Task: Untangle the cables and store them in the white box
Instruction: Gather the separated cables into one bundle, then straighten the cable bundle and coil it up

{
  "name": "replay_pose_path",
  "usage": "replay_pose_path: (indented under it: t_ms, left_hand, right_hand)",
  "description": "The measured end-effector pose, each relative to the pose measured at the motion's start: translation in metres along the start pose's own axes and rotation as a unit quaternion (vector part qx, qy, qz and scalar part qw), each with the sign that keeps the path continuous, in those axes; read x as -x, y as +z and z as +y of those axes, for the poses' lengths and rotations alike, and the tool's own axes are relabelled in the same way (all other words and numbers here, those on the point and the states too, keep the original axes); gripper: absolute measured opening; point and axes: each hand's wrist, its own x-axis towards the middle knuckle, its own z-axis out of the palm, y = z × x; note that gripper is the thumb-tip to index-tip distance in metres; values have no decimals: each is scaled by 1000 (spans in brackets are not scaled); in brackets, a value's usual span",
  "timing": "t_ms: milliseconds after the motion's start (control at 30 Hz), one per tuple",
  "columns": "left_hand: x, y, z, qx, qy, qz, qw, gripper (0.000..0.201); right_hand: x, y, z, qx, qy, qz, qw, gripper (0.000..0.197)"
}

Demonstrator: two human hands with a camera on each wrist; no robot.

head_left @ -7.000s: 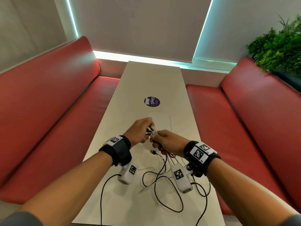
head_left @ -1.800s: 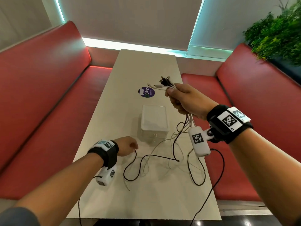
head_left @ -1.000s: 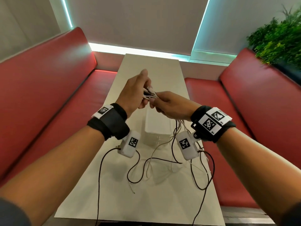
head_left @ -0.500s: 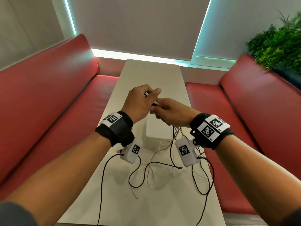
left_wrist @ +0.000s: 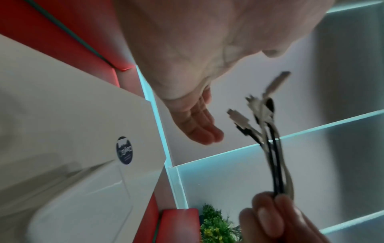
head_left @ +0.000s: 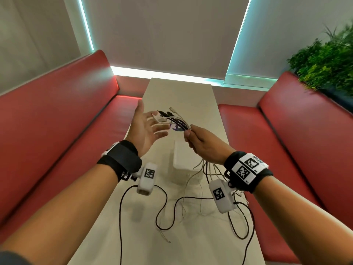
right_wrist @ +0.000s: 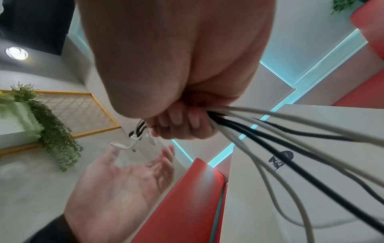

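A person's right hand [head_left: 205,145] gripped a bundle of black and white cables [head_left: 176,121] above a long pale table [head_left: 191,92], plug ends fanning toward 10 o'clock while the loose lengths trailed down to the tabletop at 6 o'clock. The left hand [head_left: 146,129] was spread wide, palm up, just beside the plug ends at 9 o'clock and holding nothing. The white box [head_left: 180,161] sat closed on the table below the hands. A round dark sticker [head_left: 176,128] beyond it, partly hidden by the cables, carried a word only partly legible, seemingly beginning "Clay". Red benches [head_left: 57,131] flanked the table, with a green plant [head_left: 324,60] at 2 o'clock
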Motion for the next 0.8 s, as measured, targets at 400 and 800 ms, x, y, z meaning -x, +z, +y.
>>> replay_pose_path:
  t_ms: [400,800]
  left_hand:
    - [16,48,-16,-48,-18,-73,996,45]
    - [-26,-28,46,173,53,124,976,41]
  right_hand:
    - [-7,19,-5,52,4,-39,998,29]
    - [69,18,77,49,174,-131,975,33]
